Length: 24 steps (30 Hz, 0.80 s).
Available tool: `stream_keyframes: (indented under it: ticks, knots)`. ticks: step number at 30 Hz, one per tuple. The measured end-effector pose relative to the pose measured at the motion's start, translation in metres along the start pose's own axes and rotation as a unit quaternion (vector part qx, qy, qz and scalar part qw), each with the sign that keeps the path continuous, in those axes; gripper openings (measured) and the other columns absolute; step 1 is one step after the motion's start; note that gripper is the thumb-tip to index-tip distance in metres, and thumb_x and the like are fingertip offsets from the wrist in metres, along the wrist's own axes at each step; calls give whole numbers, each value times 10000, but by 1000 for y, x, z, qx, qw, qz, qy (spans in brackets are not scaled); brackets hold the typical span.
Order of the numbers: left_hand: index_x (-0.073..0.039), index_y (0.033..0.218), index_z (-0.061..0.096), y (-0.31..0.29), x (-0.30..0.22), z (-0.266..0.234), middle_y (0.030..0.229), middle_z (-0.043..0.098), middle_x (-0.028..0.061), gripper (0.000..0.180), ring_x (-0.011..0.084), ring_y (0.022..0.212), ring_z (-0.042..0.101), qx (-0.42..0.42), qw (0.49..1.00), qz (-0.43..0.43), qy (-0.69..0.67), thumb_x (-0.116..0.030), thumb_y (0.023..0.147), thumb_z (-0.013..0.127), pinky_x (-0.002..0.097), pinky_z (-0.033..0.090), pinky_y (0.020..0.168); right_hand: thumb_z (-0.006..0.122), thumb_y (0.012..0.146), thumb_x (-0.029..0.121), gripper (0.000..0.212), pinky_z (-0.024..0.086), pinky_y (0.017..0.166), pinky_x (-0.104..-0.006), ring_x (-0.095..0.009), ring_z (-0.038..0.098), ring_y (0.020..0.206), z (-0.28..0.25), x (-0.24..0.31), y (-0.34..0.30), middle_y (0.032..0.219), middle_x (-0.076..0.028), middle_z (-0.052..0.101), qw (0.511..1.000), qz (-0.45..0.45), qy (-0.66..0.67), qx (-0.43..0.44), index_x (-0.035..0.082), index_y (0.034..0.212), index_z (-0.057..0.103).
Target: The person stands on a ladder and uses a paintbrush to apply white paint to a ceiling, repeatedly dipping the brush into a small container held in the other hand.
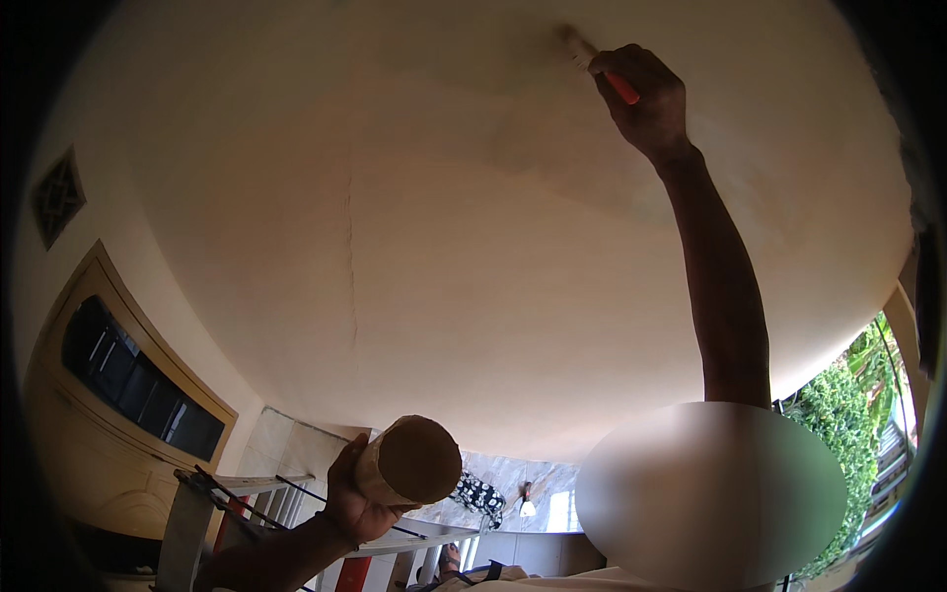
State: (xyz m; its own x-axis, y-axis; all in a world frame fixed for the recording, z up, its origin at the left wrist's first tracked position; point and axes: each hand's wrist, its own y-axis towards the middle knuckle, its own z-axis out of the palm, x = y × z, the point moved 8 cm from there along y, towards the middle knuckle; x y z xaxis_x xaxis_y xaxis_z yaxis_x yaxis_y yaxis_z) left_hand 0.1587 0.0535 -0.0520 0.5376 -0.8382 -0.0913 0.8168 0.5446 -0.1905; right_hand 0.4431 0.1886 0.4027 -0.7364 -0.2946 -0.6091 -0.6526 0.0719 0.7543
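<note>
High at the upper right, my right hand (649,104) is closed round a paintbrush (621,87) with a red handle. The bristles point up and left, against or very close to the broad pale ceiling (493,276); I cannot tell which. Dull, darker patches mark the surface around the brush tip. At the lower left, my left hand (353,501) grips a round, tan container (406,462) from its side, with the thumb up along it. Its round end faces the view, and what is inside cannot be made out. The two hands are far apart.
Below my left forearm stands a metal ladder (380,546) with red parts. A wooden door (74,424) with dark glass and a wall vent (59,197) are at left. A thin crack (350,257) runs along the ceiling. Greenery (834,434) shows at right, beside a blurred oval.
</note>
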Motion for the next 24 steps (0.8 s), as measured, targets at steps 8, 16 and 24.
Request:
stream_keyframes:
  ticks: [8, 16, 24]
  knots:
    - [-91, 1478, 501, -1, -3, -1, 1402, 588, 168, 680, 388, 1289, 600, 10, 1000, 1, 8, -595, 1022, 474, 599, 554, 989, 793, 683, 26, 277, 593, 677, -341, -215, 673, 871, 111, 144, -101, 997, -31, 677, 971, -101, 59, 209, 157, 895, 672]
    - [-73, 1471, 499, -5, -6, -5, 1393, 595, 171, 653, 396, 1295, 597, -22, 1000, 11, 15, -559, 1035, 482, 624, 523, 1029, 755, 872, 26, 126, 591, 744, -336, -243, 740, 833, 99, 40, -42, 957, -70, 746, 941, 212, 261, 29, 101, 969, 730]
    - [-70, 1479, 490, -1, -3, -6, 1430, 567, 197, 690, 399, 1312, 588, -33, 999, 18, 35, -580, 1014, 506, 597, 541, 1041, 780, 665, 72, 323, 574, 618, -346, -224, 638, 838, 104, 118, -39, 968, -28, 637, 995, -49, -72, 56, 201, 951, 701]
